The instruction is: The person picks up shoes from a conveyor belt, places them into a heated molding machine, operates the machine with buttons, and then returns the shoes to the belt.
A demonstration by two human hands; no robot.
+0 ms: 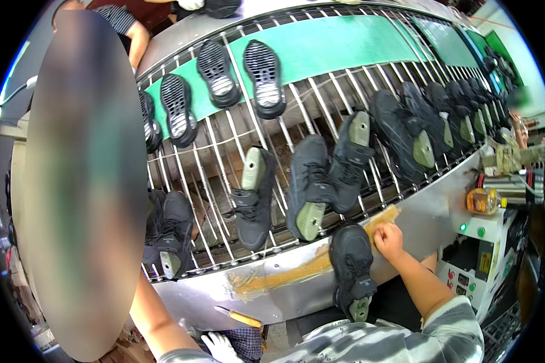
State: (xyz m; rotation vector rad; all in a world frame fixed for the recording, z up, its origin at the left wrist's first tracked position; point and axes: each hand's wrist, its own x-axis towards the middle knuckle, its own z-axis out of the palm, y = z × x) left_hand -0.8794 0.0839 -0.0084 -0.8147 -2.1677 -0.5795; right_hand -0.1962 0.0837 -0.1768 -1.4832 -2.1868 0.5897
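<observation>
My right hand (389, 239) rests at the conveyor's near metal edge, its fingers curled; whether they hold anything is hidden. Just left of it, a black sneaker (352, 257) with an olive shoe last (359, 310) in it overhangs that edge, apart from my fingers. My left forearm (153, 317) reaches up from the lower edge and runs into a blurred patch that hides my left hand. Near that patch a black sneaker (175, 227) lies on the rollers. Beyond my right hand lie a single sneaker (255, 209) and a pair of sneakers (312, 175), all on lasts.
Black shoe soles (266, 78) lie along a green strip (339, 45) on the roller conveyor. More sneakers (402, 136) line the right. A yellow-handled tool (245, 317) and a white glove (219, 346) show below the edge. A control box (475, 260) and bottle (483, 201) stand right.
</observation>
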